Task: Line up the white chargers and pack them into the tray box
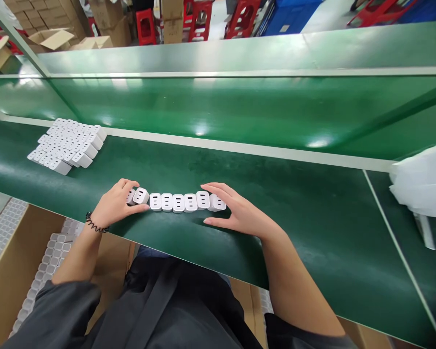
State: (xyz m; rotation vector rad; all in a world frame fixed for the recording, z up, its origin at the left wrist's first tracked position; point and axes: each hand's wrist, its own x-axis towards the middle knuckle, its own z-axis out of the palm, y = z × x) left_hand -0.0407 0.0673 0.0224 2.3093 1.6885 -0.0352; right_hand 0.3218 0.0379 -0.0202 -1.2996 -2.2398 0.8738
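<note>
A row of white wall chargers (178, 203) with dark port slots stands on the green work surface. My left hand (115, 206) curls round the chargers at the left end, thumb in front and fingers behind. One of them, a tilted charger (141, 196), leans away from the row; another is partly hidden by the fingers. At the other end my right hand (241, 211) is open, thumb and fingers apart on either side of the rightmost charger (217, 203), which also tilts. Its thumb is clear of the chargers; fingertip contact behind them cannot be made out.
A block of many white chargers (70, 143) stands at the left. Below the front edge, a cardboard box (25, 237) holds trays of white pieces. A white plastic bag (423, 182) lies at the right. A raised ledge (218, 60) runs along the back, with red stools (145, 26) beyond.
</note>
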